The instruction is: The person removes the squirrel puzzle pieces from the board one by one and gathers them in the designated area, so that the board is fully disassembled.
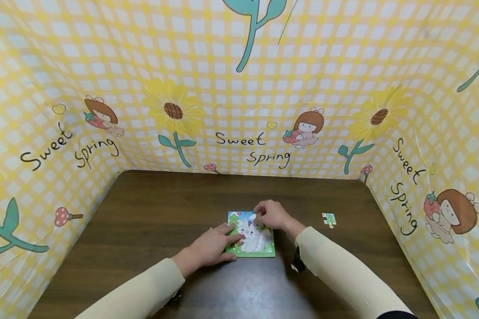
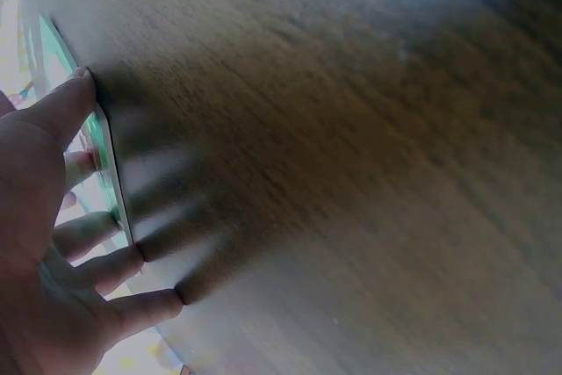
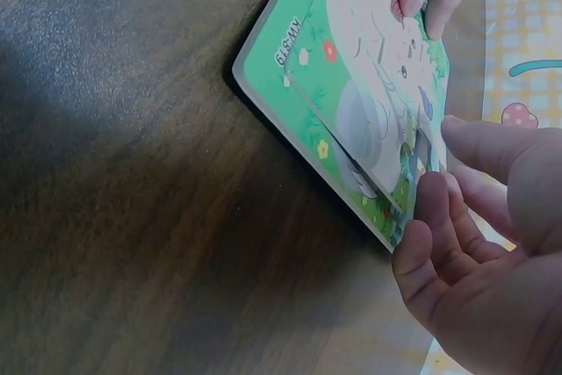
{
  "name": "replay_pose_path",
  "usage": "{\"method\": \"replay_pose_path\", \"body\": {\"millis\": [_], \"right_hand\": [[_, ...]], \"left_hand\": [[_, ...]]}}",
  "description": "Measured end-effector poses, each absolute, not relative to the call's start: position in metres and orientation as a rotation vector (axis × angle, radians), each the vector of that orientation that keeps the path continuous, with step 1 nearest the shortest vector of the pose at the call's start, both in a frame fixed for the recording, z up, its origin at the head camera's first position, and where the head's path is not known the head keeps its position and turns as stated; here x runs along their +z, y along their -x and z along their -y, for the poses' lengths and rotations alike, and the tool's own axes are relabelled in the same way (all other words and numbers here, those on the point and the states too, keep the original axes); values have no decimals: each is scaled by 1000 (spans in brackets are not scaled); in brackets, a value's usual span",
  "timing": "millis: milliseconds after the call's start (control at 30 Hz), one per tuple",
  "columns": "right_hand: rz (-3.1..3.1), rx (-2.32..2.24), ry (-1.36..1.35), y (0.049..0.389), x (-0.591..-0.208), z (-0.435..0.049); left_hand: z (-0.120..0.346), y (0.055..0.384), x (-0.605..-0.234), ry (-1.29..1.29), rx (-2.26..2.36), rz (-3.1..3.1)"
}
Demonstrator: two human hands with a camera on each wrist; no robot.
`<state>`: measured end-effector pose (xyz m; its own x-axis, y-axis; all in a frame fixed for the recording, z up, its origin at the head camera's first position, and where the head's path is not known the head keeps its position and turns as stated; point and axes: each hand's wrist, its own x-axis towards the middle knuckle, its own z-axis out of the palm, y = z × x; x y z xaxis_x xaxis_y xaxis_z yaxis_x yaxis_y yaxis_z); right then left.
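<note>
A square jigsaw puzzle (image 1: 245,249) with a white cartoon animal, a green tree and a green border lies flat on the table. My left hand (image 1: 211,246) rests at its left side with spread fingers, some on the picture and others over the left edge. In the left wrist view the thumb (image 2: 70,107) lies on the board's rim. At the upper right of the puzzle, my right hand (image 1: 273,215) pinches a small puzzle piece (image 3: 428,148) between thumb and fingers. Part of the picture there looks raised from the board, and the fingers hide much of that corner.
One loose puzzle piece (image 1: 329,219), green and blue, lies on the brown wooden table (image 1: 163,195) to the right of my right hand. A yellow checked cloth (image 1: 239,110) with flowers and lettering stands around the back and both sides of the table.
</note>
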<state>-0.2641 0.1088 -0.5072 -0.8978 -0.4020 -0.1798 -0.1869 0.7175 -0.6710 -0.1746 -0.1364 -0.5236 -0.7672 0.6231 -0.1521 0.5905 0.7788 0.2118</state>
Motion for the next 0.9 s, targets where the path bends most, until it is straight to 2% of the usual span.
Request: {"method": "replay_pose_path", "body": {"millis": [900], "right_hand": [[-2614,-1017,437,266,-513,-109]], "left_hand": [[133,177,-523,-974,149,-2759]]}}
